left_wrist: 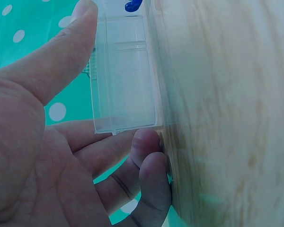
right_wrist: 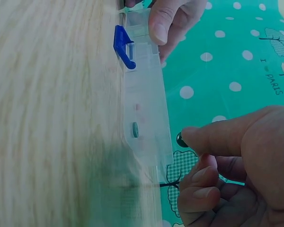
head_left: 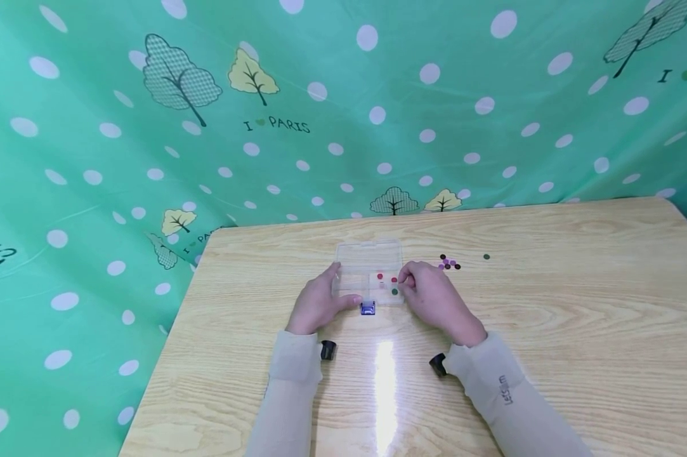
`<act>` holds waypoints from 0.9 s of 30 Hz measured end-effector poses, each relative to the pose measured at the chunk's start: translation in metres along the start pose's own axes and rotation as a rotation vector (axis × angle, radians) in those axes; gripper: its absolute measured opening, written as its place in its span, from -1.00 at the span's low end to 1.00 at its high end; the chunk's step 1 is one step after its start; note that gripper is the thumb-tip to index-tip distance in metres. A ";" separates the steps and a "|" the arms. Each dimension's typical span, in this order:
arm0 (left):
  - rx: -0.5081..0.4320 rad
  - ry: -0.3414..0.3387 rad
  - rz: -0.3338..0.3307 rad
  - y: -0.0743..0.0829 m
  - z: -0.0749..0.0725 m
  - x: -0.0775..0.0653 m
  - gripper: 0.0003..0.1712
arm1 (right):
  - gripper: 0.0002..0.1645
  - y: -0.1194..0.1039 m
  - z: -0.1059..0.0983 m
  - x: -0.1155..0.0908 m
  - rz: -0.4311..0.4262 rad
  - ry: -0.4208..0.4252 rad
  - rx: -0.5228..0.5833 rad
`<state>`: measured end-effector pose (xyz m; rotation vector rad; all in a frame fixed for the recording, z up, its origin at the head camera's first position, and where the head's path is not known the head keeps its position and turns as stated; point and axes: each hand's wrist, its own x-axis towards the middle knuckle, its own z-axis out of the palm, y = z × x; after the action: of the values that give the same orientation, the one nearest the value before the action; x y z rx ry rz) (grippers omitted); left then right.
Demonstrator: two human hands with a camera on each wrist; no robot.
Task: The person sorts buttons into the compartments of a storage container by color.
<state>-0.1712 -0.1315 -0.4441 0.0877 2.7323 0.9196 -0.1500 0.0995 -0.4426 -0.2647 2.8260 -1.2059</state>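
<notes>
A clear plastic box (head_left: pixel 351 284) lies on the table with its lid (head_left: pixel 368 256) folded back and a blue latch (head_left: pixel 368 309) at its front. My left hand (head_left: pixel 316 303) grips the box at its left end, thumb on the front edge. Inside the right part are two red discs (head_left: pixel 380 276) and a green disc (head_left: pixel 394 292). Over the right end of the box, my right hand (head_left: pixel 434 297) pinches a small dark round disc (right_wrist: pixel 181 140) between thumb and fingers. Its exact colour is hard to tell.
A small group of black and purple discs (head_left: pixel 448 263) lies on the wooden table (head_left: pixel 549 317) beyond the right hand. One dark green disc (head_left: pixel 486 256) lies apart to their right. A green patterned cloth (head_left: pixel 343 114) hangs behind the table.
</notes>
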 end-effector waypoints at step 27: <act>0.014 0.002 0.010 -0.001 0.001 0.001 0.12 | -0.96 -0.003 0.010 -0.002 -0.035 -0.005 -0.011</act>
<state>-0.1722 -0.1317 -0.4460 0.1036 2.7425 0.9033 -0.1468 0.0906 -0.4469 -0.3181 2.8362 -1.1942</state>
